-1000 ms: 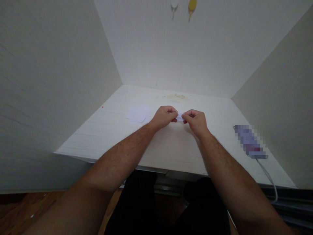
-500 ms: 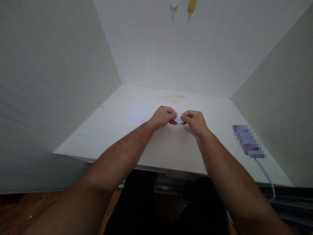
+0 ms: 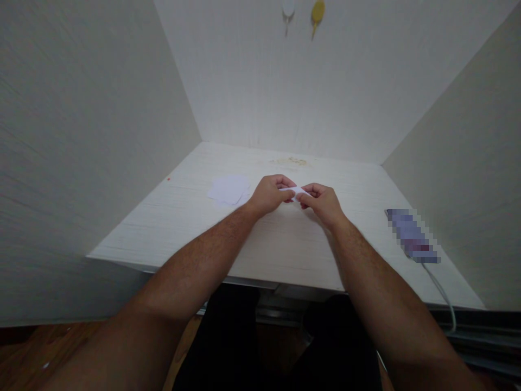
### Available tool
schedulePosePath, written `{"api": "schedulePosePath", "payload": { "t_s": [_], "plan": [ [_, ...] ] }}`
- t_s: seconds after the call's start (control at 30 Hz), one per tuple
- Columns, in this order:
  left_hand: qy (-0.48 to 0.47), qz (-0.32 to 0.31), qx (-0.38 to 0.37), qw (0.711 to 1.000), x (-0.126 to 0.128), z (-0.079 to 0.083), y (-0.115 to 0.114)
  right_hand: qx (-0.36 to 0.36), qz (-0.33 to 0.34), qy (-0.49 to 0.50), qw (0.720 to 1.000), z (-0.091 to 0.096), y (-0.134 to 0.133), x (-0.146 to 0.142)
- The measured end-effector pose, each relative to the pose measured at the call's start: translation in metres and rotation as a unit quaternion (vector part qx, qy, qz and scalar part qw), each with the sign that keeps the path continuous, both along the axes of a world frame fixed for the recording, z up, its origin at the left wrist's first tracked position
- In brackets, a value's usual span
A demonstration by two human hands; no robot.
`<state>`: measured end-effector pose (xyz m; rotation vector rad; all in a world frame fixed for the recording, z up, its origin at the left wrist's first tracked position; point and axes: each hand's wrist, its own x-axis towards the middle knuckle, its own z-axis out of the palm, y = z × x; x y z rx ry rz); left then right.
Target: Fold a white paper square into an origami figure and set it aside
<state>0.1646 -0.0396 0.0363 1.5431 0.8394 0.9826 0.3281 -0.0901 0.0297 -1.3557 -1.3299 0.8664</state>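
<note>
Paper (image 3: pixel 300 190), one white piece, is pinched by two nearly closed hands (image 3: pixel 268 196) (image 3: pixel 326 203).

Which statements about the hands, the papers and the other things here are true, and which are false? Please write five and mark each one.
1. The left hand and the right hand hold the same piece of white paper. True.
2. The pile of white sheets lies to the right of both hands. False: the pile of white sheets lies to their left.
3. A pale cable is at the near end of the pixelated object. True.
4. The yellow hook is at the left of the white hook. False: the yellow hook is at its right.
</note>
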Motion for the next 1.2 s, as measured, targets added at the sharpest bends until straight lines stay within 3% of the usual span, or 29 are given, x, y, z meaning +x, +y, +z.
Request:
{"api": "schedulePosePath", "payload": {
  "t_s": [0.13, 0.3, 0.43, 0.53, 0.67, 0.77, 0.93, 1.2],
  "plan": [
    [-0.018, 0.011, -0.007, 1.0, 0.001, 0.002, 0.0, -0.006, 0.006, -0.066, 0.998, 0.001, -0.002, 0.001],
    [-0.017, 0.028, 0.018, 0.999, 0.004, -0.001, 0.0, 0.011, -0.013, -0.062, 0.998, -0.001, 0.001, 0.0],
    [0.037, 0.104, 0.078, 0.991, 0.004, -0.008, 0.002, 0.102, -0.122, -0.078, 0.984, -0.004, 0.004, -0.002],
    [0.076, 0.144, 0.12, 0.979, 0.003, -0.012, 0.003, 0.154, -0.167, -0.122, 0.966, -0.003, 0.003, -0.002],
    [0.077, 0.166, 0.133, 0.974, 0.003, -0.013, 0.002, 0.219, -0.188, -0.188, 0.939, 0.002, -0.001, -0.003],
    [0.067, 0.178, 0.133, 0.973, 0.004, -0.014, 0.001, 0.222, -0.147, -0.178, 0.947, 0.002, -0.002, -0.006],
    [0.098, 0.133, 0.182, 0.969, 0.005, -0.01, -0.006, 0.147, -0.076, -0.104, 0.981, -0.002, -0.002, -0.013],
    [0.084, 0.033, 0.307, 0.948, 0.005, -0.009, -0.011, 0.123, -0.107, -0.004, 0.987, -0.006, 0.005, -0.01]
  ]
}}
